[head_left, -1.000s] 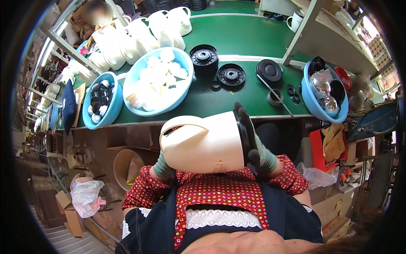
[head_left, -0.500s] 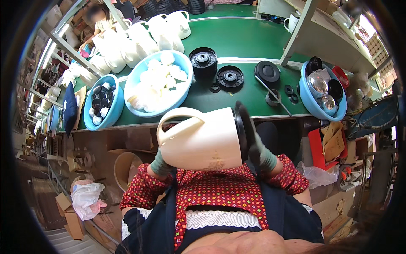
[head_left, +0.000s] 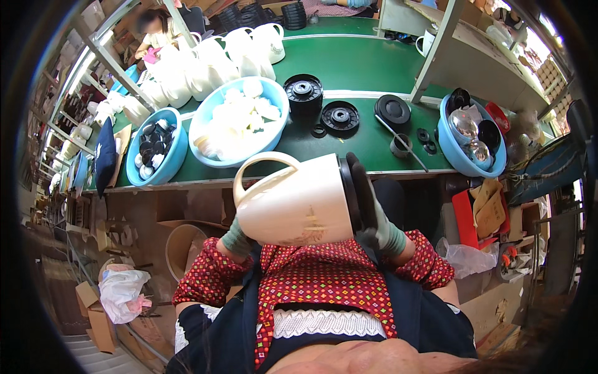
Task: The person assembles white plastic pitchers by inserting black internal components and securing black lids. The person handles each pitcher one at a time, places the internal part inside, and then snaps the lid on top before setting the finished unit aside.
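Note:
A cream vacuum jug (head_left: 286, 206) lies sideways in the air above my lap, its looped handle (head_left: 239, 181) to the left and a gold-brown print on its side. At its right end is a black base (head_left: 351, 194). My right hand (head_left: 372, 202), in a grey-green glove with a dark palm, presses against that base with its fingers pointing up, closed together. My left hand (head_left: 237, 239), in a similar glove, supports the jug's left end from behind. Only its cuff and wrist area show; the jug hides the fingers.
On the green bench (head_left: 336, 53) stand blue basins of small black-and-white parts (head_left: 156, 149), white parts (head_left: 240, 121) and silver and black parts (head_left: 470, 134). Black discs (head_left: 340, 118), a rod in a cup (head_left: 400, 146) and white jugs (head_left: 240, 53) are there too. A co-worker (head_left: 156, 37) sits far left.
The jug has rolled slightly, so more of its print faces up. My right hand stays against the black base. The view has shifted a little.

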`<act>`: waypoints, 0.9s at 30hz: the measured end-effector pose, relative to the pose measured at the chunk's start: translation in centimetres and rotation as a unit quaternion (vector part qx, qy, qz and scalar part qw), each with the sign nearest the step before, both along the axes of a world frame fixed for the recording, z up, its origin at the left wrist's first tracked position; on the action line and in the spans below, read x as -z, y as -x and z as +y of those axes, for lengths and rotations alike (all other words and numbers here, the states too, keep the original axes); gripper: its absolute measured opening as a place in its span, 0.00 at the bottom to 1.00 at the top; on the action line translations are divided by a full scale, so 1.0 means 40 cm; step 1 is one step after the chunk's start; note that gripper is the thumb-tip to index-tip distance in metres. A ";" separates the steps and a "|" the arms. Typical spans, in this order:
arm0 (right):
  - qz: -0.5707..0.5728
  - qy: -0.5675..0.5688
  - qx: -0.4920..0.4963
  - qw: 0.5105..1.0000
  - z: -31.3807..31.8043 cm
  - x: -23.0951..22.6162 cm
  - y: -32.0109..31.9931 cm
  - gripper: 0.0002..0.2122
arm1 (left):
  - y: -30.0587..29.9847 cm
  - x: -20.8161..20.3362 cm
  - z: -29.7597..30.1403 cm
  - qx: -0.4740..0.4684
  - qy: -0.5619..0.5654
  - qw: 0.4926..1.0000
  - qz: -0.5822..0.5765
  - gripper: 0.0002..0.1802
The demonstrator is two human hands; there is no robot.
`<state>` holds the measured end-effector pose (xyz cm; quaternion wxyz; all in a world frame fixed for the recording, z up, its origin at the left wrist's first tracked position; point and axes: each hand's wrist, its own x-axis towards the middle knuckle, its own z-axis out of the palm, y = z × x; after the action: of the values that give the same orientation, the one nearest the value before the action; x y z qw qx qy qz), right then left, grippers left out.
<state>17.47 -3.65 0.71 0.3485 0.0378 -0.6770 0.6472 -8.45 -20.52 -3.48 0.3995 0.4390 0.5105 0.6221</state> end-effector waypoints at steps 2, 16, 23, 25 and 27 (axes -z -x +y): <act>-0.003 -0.159 0.042 0.986 0.029 0.006 -0.001 0.56 | -0.058 -0.045 0.024 0.057 -0.068 0.965 -0.249 0.37; -0.084 0.165 0.034 0.982 -0.009 0.182 0.007 0.32 | -0.023 -0.196 -0.032 -0.139 -0.039 0.892 0.429 0.21; -0.048 -0.065 -0.002 0.997 -0.058 -0.029 0.001 0.56 | -0.073 -0.049 -0.072 -0.031 -0.046 0.997 -0.046 0.30; -0.005 -0.373 0.037 0.927 -0.005 -0.068 0.000 0.59 | -0.108 -0.030 -0.095 0.070 -0.022 0.956 -0.283 0.34; -0.004 -0.389 0.002 0.921 -0.010 -0.113 0.004 0.57 | -0.123 0.032 -0.107 0.125 -0.017 0.958 -0.256 0.35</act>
<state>17.30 -4.03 5.22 0.3051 0.1665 -0.8768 0.3322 -3.51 -24.79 -4.77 0.5842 0.3324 0.3218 0.6668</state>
